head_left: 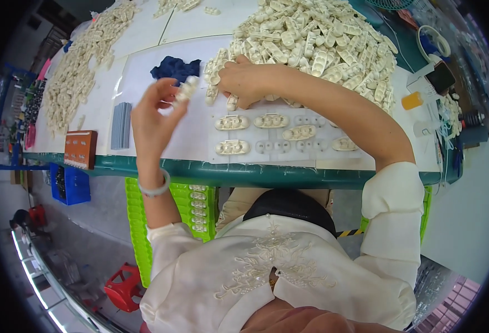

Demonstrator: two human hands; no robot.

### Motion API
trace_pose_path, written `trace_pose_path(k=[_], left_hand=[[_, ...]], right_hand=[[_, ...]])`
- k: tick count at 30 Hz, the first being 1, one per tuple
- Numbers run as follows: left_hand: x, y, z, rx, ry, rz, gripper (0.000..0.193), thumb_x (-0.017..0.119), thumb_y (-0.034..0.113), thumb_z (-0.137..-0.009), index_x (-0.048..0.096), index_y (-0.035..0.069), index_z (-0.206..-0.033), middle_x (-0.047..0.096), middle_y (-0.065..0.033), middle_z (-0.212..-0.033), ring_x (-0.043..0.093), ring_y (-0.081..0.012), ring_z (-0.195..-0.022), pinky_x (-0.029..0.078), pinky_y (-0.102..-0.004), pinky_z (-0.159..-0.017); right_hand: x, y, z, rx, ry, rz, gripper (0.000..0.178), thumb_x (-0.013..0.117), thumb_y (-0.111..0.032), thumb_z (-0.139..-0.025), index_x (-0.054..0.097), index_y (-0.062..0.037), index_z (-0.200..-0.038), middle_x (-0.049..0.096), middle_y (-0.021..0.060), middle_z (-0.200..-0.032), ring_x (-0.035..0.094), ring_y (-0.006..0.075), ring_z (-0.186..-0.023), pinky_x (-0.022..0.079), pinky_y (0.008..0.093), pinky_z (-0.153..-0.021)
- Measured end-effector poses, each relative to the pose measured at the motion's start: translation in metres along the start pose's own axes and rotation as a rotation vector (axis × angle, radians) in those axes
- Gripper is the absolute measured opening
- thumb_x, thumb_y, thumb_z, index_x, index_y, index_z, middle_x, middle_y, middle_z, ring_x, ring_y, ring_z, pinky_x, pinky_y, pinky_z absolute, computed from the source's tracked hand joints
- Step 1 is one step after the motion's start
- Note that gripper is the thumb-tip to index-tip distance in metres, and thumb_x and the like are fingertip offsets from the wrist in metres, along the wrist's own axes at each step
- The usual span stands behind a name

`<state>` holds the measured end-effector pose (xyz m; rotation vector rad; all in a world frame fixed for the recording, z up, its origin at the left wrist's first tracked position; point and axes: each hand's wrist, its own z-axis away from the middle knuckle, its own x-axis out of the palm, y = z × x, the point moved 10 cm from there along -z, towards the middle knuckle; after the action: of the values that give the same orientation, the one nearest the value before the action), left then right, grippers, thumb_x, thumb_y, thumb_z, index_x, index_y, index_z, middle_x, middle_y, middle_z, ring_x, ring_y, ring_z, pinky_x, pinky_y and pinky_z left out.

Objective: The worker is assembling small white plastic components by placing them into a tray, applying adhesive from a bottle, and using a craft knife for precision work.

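Observation:
My left hand (pixel 158 114) is raised over the table, thumb and fingers pinching a cream plastic part (pixel 187 90) of oblong shape, slightly blurred. My right hand (pixel 247 82) reaches across to the near left edge of a big pile of like parts (pixel 311 41). Its fingers curl down around a cream part (pixel 217 69) there; the fingertips are partly hidden. Below the right forearm lies a translucent holding plate (pixel 250 159). Several cream parts, such as one oblong part (pixel 232 147), sit in rows on it, and some of its places show bare round studs.
A dark blue cloth (pixel 176 67) lies beyond my left hand. Grey-blue strips (pixel 121 125) and a brown box (pixel 80 149) stand on the left. Another heap of parts (pixel 83 66) spreads at far left. An orange-lidded bottle (pixel 412 100) stands right. Green trays (pixel 139 222) are below the table edge.

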<state>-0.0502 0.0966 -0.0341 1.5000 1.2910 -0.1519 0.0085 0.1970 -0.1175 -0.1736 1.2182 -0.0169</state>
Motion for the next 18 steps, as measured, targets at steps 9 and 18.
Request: trace_pose_path(k=[9,18], left_hand=[[0.102,0.101,0.081,0.515,-0.418,0.085,0.027,0.072,0.005,-0.071,0.065,0.004,-0.097,0.065,-0.0095,-0.094,0.061,-0.0271,-0.086,0.051,-0.0351,-0.074],[0.106,0.148,0.050,0.621,-0.312,0.149,0.027,0.074,0.013,-0.071,0.064,0.005,-0.095,0.062,-0.0094,-0.098,0.058,-0.0276,-0.091,0.049,-0.0359,-0.077]], right_hand=[[-0.042,0.017,0.036,0.063,0.351,-0.270,0.033,0.074,-0.016,-0.067,0.063,-0.0042,-0.095,0.061,0.0100,-0.090,0.053,0.0259,-0.100,0.040,0.0394,-0.087],[-0.081,0.076,0.148,0.149,0.999,-0.629,0.026,0.071,-0.019,-0.075,0.063,0.0007,-0.089,0.066,0.0086,-0.082,0.063,0.0160,-0.081,0.049,0.0300,-0.072]])
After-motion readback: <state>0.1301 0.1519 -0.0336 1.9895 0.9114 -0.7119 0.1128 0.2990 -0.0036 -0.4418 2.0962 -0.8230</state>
